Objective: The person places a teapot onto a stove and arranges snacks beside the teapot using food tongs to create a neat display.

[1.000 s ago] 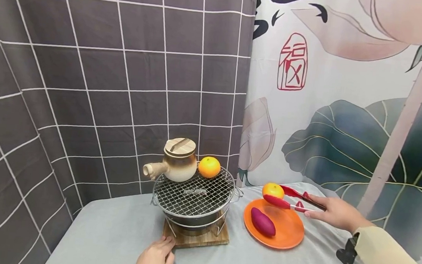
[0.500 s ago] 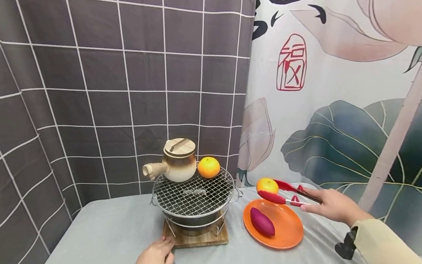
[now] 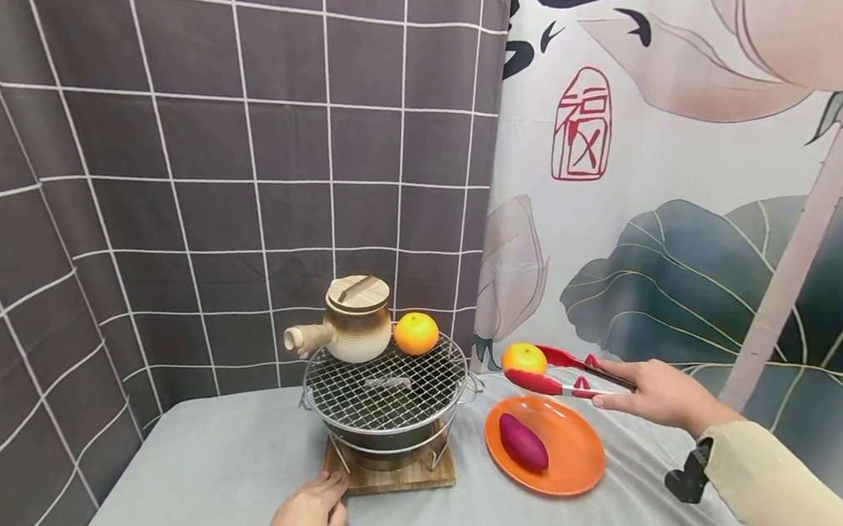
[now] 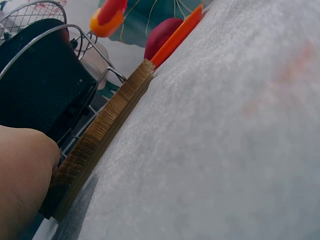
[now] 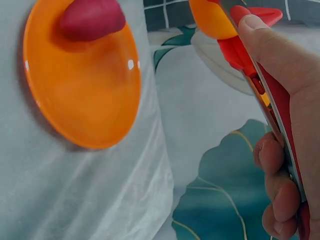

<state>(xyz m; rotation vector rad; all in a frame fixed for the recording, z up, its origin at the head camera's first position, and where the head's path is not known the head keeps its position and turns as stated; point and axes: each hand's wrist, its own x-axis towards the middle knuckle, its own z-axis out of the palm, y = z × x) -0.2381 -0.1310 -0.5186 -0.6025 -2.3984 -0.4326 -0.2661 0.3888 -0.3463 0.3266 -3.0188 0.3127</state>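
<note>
My right hand (image 3: 662, 393) grips red-tipped tongs (image 3: 576, 388), which pinch a tangerine (image 3: 524, 359) in the air above the back of an orange plate (image 3: 577, 460). A purple sweet potato (image 3: 523, 443) lies on that plate. In the right wrist view, thumb and fingers wrap the tongs' handles (image 5: 280, 125). My left hand (image 3: 309, 516) rests its fingers against the front left corner of a wooden board (image 3: 402, 480). On the board stands a round stove with a wire grill rack (image 3: 380, 397). Part of the left hand lies outside the left wrist view.
A clay pot (image 3: 358, 341) with a wooden lid and side handle sits at the rack's back left, beside a second tangerine (image 3: 416, 333). A small silvery label (image 3: 388, 383) shows at the rack's middle. A grey cloth (image 3: 223, 463) covers the table; curtains hang behind.
The tongs with the tangerine have moved left and slightly up, from over the plate's middle toward the rack. The left hand has stayed at the board.
</note>
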